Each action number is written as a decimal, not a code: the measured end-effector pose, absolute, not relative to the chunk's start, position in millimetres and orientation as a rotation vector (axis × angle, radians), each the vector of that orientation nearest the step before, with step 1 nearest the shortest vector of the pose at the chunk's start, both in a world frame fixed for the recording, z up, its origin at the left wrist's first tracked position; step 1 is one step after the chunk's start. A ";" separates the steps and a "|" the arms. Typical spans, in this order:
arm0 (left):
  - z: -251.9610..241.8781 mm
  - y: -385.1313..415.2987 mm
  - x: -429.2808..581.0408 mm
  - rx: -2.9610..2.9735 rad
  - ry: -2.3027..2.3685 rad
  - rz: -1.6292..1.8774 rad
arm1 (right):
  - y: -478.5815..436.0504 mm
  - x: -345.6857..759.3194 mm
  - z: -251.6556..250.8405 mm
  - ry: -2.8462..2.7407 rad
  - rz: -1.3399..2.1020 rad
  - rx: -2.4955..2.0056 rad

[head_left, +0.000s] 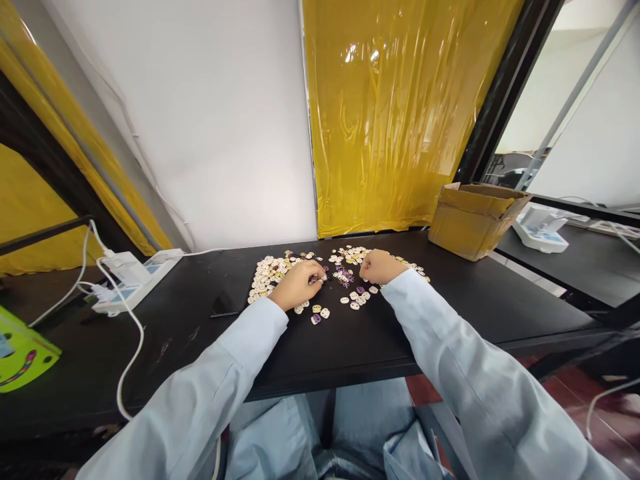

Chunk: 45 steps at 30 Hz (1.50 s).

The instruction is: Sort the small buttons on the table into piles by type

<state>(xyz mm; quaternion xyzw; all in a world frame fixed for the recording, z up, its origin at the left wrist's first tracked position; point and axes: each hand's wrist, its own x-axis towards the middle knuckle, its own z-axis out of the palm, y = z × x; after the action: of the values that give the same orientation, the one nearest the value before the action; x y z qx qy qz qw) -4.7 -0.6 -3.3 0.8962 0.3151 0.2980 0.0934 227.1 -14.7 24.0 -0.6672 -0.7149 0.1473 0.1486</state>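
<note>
Many small, rounded, button-like pieces with dark holes lie spread on a black table (350, 353). A dense pile of cream pieces (263, 277) sits beside my left hand (299, 285). Its fingers are pinched together, with a whitish bit at the tips too small to name. My right hand (383, 268) is curled closed over the right-hand pieces, and whatever its fingers hold is hidden. Between the hands lies a small cluster of purple and pinkish pieces (343, 275). Nearer me are loose cream pieces (355, 305) and a purple piece (316, 319).
A dark flat panel (230, 293) lies left of the pile. Farther left are a white power strip (135, 287) with cables and a lime-green object (25, 350). An open cardboard box (467, 223) stands at the back right, before a yellow plastic curtain (390, 120).
</note>
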 end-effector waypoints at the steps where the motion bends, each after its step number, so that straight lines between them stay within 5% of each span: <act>1: -2.7 -1.1 -4.7 2.653 0.958 0.894 | -13.3 227.0 22.5 -2.051 0.375 -1.907; 4: -1.1 -3.0 -3.6 2.609 1.034 0.928 | -7.3 225.0 16.1 -1.985 0.402 -1.740; 11: -3.3 -8.9 3.6 2.223 0.951 1.039 | -2.7 195.5 -1.0 -1.538 1.065 -1.110; 17: 0.8 -13.8 5.8 2.143 0.946 1.093 | -6.8 183.8 -6.6 -1.576 1.084 -0.953; 25: 4.7 -13.0 5.6 2.196 1.130 1.106 | -7.2 177.9 -5.6 -1.555 0.966 -1.104; 36: 6.9 -3.5 -12.1 2.251 1.524 0.902 | -1.8 207.6 -2.0 -1.898 0.392 -1.496; 45: 2.7 -2.9 -10.1 2.261 1.441 0.953 | -11.7 238.2 20.6 -2.179 1.021 -1.646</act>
<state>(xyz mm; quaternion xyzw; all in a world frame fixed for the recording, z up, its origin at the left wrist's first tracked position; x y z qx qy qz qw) -10.1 -2.9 2.7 0.7859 0.5007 0.3314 0.1475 238.2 -11.7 20.6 -0.5609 -0.7427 0.3478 0.1127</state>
